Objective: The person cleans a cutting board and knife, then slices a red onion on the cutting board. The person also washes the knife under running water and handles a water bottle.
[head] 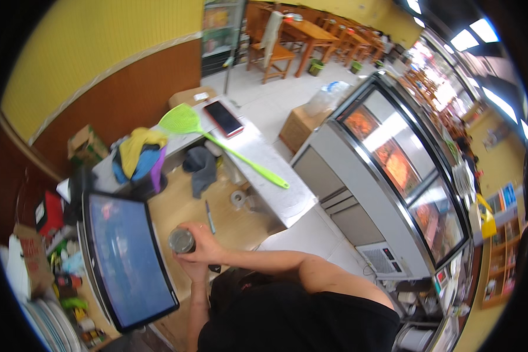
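Observation:
Both my hands are around a small glass jar or cup [181, 240], seen from its round end, in front of the desk beside the monitor. My right hand [204, 242] wraps over its far side with curled fingers. Beneath it, my left hand [192, 265] grips the lower part, partly hidden by the jar and the right hand. What the jar contains cannot be made out. A blue pen [210, 216] lies on the wooden desk [169, 211] just beyond the right hand. Close by the wrists is a small dark object [214, 268], mostly covered.
A monitor [130, 259] stands close left of my hands. On the metal counter [286, 202] lie a green fly swatter [229, 147] and a phone [223, 119]. Cloths [141, 154], a dark cloth [202, 171] and a tape roll [237, 199] are nearby. A glass display case [396, 171] stands right.

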`<state>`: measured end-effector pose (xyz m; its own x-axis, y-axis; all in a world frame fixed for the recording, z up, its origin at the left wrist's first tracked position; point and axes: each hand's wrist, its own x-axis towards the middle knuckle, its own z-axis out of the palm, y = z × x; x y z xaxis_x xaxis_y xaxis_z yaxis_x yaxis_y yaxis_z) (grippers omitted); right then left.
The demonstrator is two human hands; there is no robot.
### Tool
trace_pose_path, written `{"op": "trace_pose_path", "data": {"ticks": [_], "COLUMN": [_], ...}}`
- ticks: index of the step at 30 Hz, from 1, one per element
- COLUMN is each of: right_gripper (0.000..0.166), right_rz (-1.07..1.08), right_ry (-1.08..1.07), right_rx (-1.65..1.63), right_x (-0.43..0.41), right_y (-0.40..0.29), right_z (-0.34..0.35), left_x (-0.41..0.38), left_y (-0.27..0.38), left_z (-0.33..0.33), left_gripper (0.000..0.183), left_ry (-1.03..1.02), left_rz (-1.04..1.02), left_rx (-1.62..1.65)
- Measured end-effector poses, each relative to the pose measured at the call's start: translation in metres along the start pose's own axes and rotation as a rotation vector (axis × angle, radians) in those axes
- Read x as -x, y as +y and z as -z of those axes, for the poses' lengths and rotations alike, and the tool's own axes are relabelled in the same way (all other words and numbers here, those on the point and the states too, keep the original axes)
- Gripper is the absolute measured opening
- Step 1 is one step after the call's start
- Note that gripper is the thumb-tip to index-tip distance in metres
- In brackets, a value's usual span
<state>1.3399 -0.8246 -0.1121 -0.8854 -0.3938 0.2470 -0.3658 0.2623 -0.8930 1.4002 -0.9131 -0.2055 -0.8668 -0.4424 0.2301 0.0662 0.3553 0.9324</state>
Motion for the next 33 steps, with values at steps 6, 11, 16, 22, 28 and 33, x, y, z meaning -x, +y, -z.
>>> {"op": "trace_pose_path", "data": {"ticks": [6, 11, 16, 22, 28, 33], "right_gripper": [0.081, 0.089, 0.082, 0.084, 0.059, 0.083], "right_rz": [0.028, -0.086, 0.073, 0.090, -0.121, 0.091], "right_ry": [-0.471, -0.912, -1.177, -0.828, -0.449, -0.204], "right_rx": [-0.324, -0.694, -1.271, -1.407, -0.453, 0.343], "right_x": [-0.004, -0.010, -0.014, -0.035, -0.015, 0.027], "right_y": [-0.048, -0.075, -0.099, -0.093, 0.094, 0.167], "right_z": [0.059, 0.088, 0.079, 0.062, -0.011, -0.045], "left_x": [0.028, 0.044, 0.071, 0.143, 0.221, 0.312], "left_y": [0.044, 0.107, 0.143, 0.161, 0.219, 0.219], "left_z": [0.064, 0.118, 0.143, 0.124, 0.109, 0.088], "left_gripper": [0.107, 0.106, 0.101, 0.117, 0.110, 0.111], "left_ry": [-0.239, -0.611, -1.016, -0.637, -0.148, 0.347], "left_rz": [0.121, 0.186, 0.293, -0.077, 0.017, 0.137], "left_rx": [0.220, 0.346, 0.551, 0.681, 0.239, 0.155]}}
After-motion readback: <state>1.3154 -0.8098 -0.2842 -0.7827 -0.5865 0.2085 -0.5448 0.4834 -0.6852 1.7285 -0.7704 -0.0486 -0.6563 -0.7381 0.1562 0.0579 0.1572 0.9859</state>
